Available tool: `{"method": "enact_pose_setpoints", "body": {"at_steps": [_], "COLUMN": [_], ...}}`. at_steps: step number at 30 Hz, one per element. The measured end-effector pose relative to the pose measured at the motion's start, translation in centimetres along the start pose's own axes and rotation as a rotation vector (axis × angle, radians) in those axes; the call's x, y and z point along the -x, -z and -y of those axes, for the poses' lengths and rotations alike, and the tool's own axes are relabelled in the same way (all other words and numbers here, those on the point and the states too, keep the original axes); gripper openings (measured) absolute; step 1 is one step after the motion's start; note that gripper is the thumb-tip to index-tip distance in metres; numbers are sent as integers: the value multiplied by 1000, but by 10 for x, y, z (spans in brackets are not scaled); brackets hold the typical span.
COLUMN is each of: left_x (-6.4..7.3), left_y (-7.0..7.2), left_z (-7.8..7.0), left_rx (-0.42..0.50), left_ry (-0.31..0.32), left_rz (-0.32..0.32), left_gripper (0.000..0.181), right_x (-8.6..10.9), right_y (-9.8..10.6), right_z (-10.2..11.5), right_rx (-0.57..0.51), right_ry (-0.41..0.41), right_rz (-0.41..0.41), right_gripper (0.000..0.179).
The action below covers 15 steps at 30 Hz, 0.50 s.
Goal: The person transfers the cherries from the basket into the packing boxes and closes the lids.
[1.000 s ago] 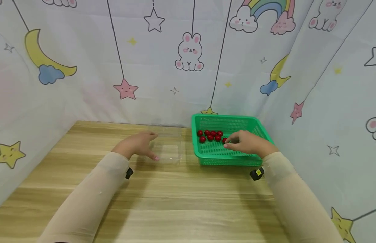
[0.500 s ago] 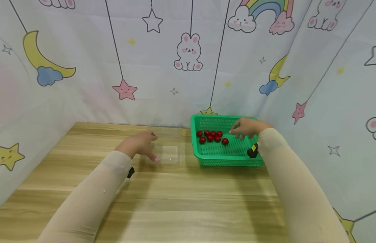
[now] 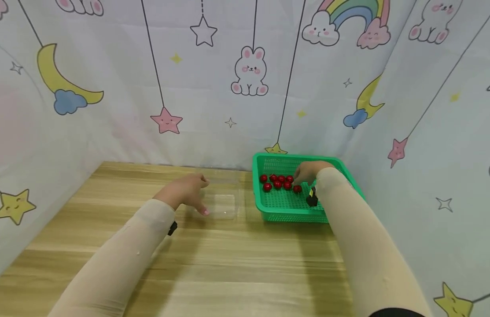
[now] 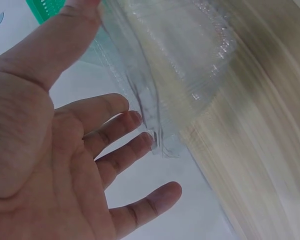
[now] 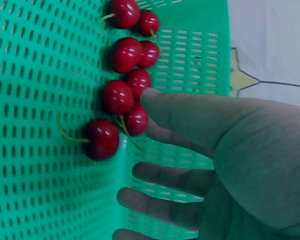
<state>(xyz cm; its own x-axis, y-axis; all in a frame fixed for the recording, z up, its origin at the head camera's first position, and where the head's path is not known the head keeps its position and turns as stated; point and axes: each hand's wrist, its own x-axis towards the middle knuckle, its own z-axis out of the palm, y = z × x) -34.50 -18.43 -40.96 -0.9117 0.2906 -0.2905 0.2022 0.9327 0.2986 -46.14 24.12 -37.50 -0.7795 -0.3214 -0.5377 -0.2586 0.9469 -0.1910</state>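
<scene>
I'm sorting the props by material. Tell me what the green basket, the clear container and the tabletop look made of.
Green perforated basket: likely moulded plastic, with an even colour and regular slots.
Clear shallow container: seems thin transparent plastic, glossy with glints, the table showing through.
Light tabletop: wood-grain look with a smooth sheen; solid wood or laminate can't be told.

We see bright, even, diffuse light in the head view, with soft shadows under both arms on the wooden table [image 3: 237,259]. Straight lines bow towards the frame edges from the wide lens. In the left wrist view the table at the right edge is streaked with blur, and the clear plastic box [image 4: 190,65] glints. The right wrist view is sharp on the cherries [image 5: 121,96].
</scene>
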Motion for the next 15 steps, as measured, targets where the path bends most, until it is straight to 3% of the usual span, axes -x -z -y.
{"method": "enact_pose_setpoints", "body": {"at_steps": [4, 8, 12, 15], "left_x": [1, 2, 2, 2], "left_y": [-1, -2, -2, -3], "left_z": [-2, -3, -3, -3], "left_rx": [-18, -17, -23, -21], "left_ry": [-9, -2, 3, 8], "left_rz": [-3, -3, -3, -2], "left_gripper": [114, 114, 115, 115], "right_x": [-10, -16, -21, -23], "right_y": [-8, -15, -21, -24], "right_z": [1, 0, -1, 0], "right_rx": [-76, -190, -222, -167], "right_ry": [-37, -29, -10, -11], "right_rz": [-15, -14, 15, 26], "right_gripper": [45, 12, 40, 50]}}
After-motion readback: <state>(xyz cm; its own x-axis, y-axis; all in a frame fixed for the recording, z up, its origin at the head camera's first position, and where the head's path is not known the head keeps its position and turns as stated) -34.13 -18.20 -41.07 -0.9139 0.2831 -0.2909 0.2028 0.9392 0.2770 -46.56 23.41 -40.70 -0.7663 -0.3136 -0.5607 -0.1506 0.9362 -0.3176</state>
